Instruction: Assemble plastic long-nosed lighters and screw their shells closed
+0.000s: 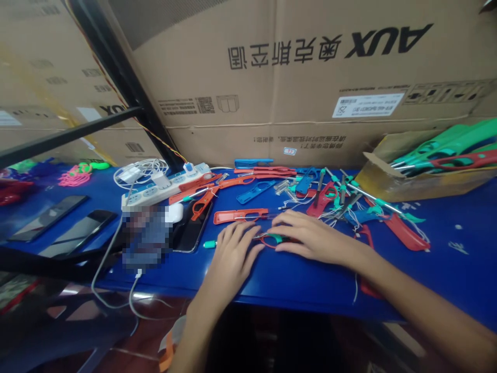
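A long-nosed lighter (272, 240) lies low over the blue table, with a red trigger surround and a green trigger. My left hand (235, 254) covers its metal stem, and a green tip (210, 244) sticks out on the left. At the other end, my right hand (303, 235) grips the handle, most of which is hidden under the fingers. Just behind both hands rests an orange lighter half-shell (240, 215). Loose lighter parts with green tips, metal tubes and white wires (344, 199) are heaped beyond my right hand. A blue half-shell (255, 192) lies farther back.
A cardboard box (388, 178) of green and red lighters stands at right. On the left are a power strip (143, 196), white cables and several phones, including a dark phone (83, 233). Large cartons (248, 98) form the back wall; a black metal frame (128, 67) crosses at left.
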Available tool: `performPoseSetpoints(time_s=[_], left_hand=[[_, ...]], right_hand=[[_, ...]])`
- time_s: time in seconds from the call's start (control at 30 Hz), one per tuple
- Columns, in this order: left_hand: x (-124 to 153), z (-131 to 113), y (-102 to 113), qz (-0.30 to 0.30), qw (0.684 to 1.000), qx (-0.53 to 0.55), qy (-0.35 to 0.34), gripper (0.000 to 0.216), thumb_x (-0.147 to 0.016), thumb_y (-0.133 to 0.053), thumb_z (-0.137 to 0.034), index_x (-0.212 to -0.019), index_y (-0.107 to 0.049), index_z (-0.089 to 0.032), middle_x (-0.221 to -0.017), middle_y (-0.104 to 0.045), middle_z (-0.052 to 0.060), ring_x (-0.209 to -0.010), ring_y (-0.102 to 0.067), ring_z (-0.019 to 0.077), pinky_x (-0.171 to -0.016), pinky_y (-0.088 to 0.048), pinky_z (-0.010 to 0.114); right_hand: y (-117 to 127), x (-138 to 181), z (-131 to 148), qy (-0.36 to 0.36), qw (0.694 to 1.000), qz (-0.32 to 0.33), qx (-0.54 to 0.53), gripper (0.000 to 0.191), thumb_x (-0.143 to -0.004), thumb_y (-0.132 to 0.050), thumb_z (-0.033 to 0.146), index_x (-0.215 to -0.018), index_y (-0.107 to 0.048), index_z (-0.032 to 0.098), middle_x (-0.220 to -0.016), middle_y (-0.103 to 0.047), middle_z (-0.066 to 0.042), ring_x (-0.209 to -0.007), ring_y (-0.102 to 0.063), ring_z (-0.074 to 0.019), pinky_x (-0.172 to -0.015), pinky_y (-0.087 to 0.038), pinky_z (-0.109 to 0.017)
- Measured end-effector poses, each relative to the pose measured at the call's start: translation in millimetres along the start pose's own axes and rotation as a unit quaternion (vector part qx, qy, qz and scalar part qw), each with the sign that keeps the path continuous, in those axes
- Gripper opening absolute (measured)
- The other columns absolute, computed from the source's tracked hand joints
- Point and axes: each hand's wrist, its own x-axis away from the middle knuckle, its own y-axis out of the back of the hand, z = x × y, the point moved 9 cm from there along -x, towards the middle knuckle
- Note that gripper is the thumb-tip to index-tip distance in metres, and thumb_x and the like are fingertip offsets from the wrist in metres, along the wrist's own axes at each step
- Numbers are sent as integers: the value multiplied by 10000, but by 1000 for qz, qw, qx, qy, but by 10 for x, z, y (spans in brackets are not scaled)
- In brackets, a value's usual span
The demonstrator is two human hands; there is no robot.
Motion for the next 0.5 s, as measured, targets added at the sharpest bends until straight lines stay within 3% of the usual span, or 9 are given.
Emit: performPoseSetpoints(time_s=[0.23, 0.5], left_hand=[[-86, -46, -86, 27, 999, 11, -25, 239, -1023, -543, -328, -1235, -625, -254, -1310, -648, 70, -1242, -559, 253, -1036, -444, 457], [-80, -45, -68, 25, 999, 17, -23, 240, -1012, -564, -322, -1229, -631, -247, -1308, -648, 74, -1249, -552, 263, -1033, -445, 462]], right_hand=[[-8, -7, -44, -5, 999, -3, -53, 327, -1002, -573, 436, -1221, -685, 221, -1168, -679, -88, -1134, -581, -232, -1019, -449, -428], [-8, -18, -104, -49, 996, 6, -77, 319, -962, -623, 490, -1095, -642, 201, -1093, -652, -81, -1028, -582, -221, -946, -464, -378]])
